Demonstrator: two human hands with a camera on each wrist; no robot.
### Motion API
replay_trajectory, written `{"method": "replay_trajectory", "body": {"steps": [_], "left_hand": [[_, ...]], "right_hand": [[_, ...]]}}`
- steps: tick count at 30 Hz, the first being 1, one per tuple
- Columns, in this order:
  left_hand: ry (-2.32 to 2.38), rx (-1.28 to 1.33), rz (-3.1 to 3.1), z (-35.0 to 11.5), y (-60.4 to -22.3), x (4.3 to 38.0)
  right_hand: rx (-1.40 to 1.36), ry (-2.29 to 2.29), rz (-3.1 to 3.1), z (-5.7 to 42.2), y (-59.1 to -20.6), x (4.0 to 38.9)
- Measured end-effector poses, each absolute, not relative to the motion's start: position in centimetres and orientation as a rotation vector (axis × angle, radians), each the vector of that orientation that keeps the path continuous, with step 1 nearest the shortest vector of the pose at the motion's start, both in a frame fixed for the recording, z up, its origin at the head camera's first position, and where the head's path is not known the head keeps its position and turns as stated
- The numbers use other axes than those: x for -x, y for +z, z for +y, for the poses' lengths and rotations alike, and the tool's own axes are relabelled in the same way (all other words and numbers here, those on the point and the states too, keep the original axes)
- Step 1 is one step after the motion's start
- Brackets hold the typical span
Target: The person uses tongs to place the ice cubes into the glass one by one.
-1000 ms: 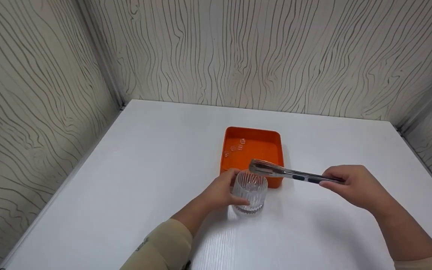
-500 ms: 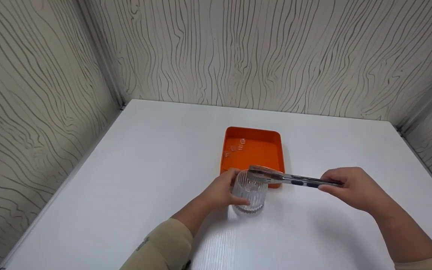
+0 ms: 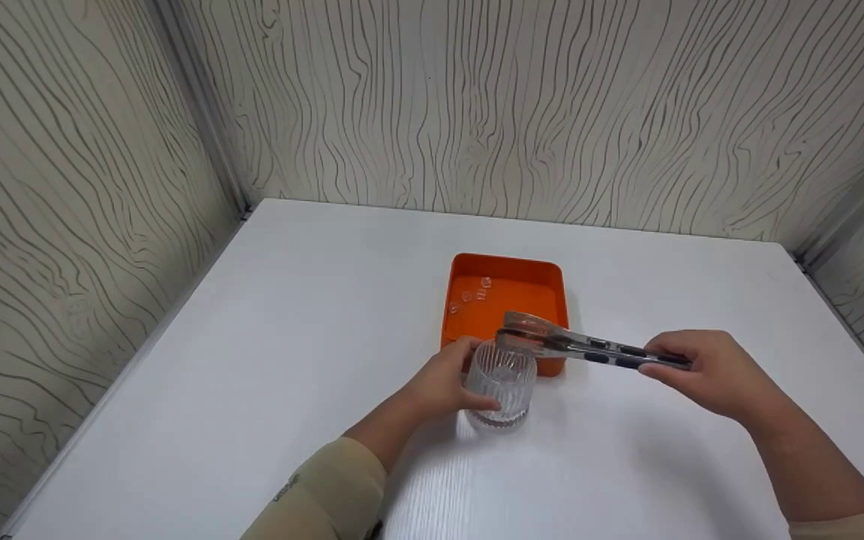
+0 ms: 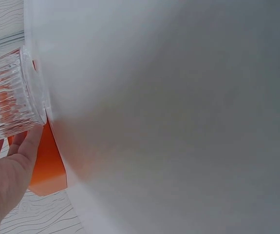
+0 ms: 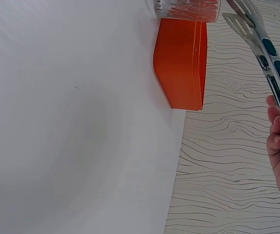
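Note:
My left hand [image 3: 439, 382] grips a clear ribbed drinking glass [image 3: 505, 397] from its left side. The glass stands upright on the table, with something clear inside near its bottom. In my right hand [image 3: 709, 371] are metal tongs [image 3: 604, 354] with dark grip pads, held by their handle end. The slotted tong heads stand apart above the glass rim, and the right wrist view shows nothing between them. Behind the glass sits an orange tray [image 3: 533, 300]. Several small clear cubes [image 3: 481, 295] lie in its left part.
The white table [image 3: 312, 300] reaches back to a wood-grain patterned wall [image 3: 432, 105]. A similar panel [image 3: 64, 247] stands along the left side. The tray's near edge is partly hidden by the glass and the tongs.
The tongs dipped to the glass rim half a second ago with their heads together. Now they are slightly higher and spread apart. My left hand and the glass have stayed put.

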State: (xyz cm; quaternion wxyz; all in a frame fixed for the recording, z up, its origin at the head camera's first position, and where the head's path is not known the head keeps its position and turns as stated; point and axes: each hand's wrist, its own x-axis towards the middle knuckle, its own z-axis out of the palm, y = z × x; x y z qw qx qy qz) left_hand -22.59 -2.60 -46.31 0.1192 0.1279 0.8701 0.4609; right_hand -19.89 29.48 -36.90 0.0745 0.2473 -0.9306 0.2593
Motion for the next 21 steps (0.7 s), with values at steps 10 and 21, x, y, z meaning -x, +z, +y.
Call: {"method": "replay_trajectory", "body": {"steps": [10,21], "left_hand": [[1.347,-0.353,2.531,-2.5,-46.3,22.6],[1.349,-0.357,2.536,-2.6,-46.1,22.5]], "right_hand": [[-0.709,0.804,-2.795,29.2,-36.9,20.2],[-0.524,0.793,-2.927,27.0,-37.6,21.3]]}}
